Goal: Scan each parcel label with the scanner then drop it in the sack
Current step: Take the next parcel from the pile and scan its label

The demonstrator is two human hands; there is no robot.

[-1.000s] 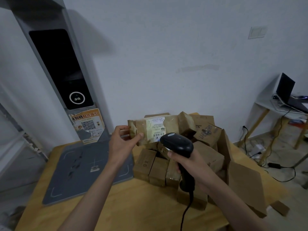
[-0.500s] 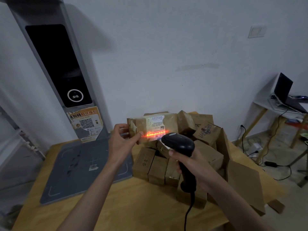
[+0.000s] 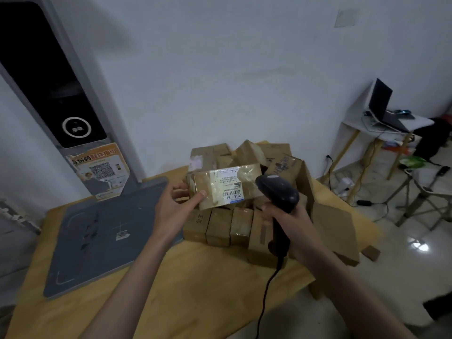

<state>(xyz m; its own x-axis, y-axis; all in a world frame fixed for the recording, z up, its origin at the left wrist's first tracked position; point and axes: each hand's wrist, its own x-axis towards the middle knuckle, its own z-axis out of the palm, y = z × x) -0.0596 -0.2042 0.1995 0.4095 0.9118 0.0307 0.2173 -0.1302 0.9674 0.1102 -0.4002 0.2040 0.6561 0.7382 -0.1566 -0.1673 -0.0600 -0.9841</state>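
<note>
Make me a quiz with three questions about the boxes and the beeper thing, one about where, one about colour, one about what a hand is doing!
1. Where is the grey mat?
A. Left of the parcel pile
B. On top of the pile
C. On the floor

2. What colour is the scanner?
A. White
B. Black
C. Red

3. What is the left hand doing?
A. Resting flat on the table
B. Holding the cable
C. Holding up a labelled parcel

Answers:
1 A: the mat lies on the wooden table, left of the parcel pile.
2 B: the scanner in the right hand is black all over.
3 C: thumb and fingers pinch the end of the parcel, its white label facing the scanner.
</note>
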